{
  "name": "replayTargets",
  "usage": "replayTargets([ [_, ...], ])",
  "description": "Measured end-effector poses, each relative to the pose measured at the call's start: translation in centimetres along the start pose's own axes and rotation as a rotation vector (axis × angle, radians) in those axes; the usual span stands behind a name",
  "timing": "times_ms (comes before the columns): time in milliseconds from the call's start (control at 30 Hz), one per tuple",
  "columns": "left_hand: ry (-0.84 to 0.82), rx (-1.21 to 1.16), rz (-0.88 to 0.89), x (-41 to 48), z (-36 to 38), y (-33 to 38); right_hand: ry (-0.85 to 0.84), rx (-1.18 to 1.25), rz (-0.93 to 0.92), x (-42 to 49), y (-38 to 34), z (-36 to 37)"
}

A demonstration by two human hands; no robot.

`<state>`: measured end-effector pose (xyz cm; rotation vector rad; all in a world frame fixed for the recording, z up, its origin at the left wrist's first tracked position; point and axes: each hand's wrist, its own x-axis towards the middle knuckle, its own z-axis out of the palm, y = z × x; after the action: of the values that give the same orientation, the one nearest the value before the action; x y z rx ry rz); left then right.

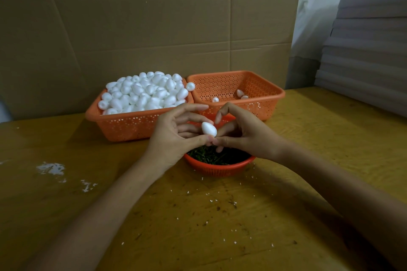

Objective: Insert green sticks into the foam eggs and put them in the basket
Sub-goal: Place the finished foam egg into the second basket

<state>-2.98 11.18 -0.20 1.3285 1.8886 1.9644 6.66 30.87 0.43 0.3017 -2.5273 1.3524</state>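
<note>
White foam egg (209, 128) is held over the round orange bowl (220, 169) of green sticks (209, 157), near the middle of the yellow wooden surface (319, 160). The left hand (174, 138) grips it, thumb below and fingers (193, 107) curled behind. The right hand (246, 136) presses a pinched thumb and fingertip to the egg's lower end; whether they hold a stick cannot be told. Toward the far edge, the left basket (123, 125), heaped with eggs, touches the right basket (266, 103), which holds three.

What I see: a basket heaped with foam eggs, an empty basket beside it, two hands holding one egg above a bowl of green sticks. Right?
Nearly: in the head view the second basket is not empty; three foam eggs lie in it. The rest stands: heaped basket, left hand and right hand on the egg, bowl below.
</note>
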Motion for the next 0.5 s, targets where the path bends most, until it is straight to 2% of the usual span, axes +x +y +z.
replayTargets([
  [233, -0.041, -0.040, -0.021, 0.05, -0.47, -0.04, 0.017, -0.014, -0.007, -0.12, 0.00, 0.09],
  [500, -0.119, 0.032, -0.005, -0.02, -0.59, 0.16, 0.021, -0.055, -0.025, -0.15, -0.09, 0.12],
])
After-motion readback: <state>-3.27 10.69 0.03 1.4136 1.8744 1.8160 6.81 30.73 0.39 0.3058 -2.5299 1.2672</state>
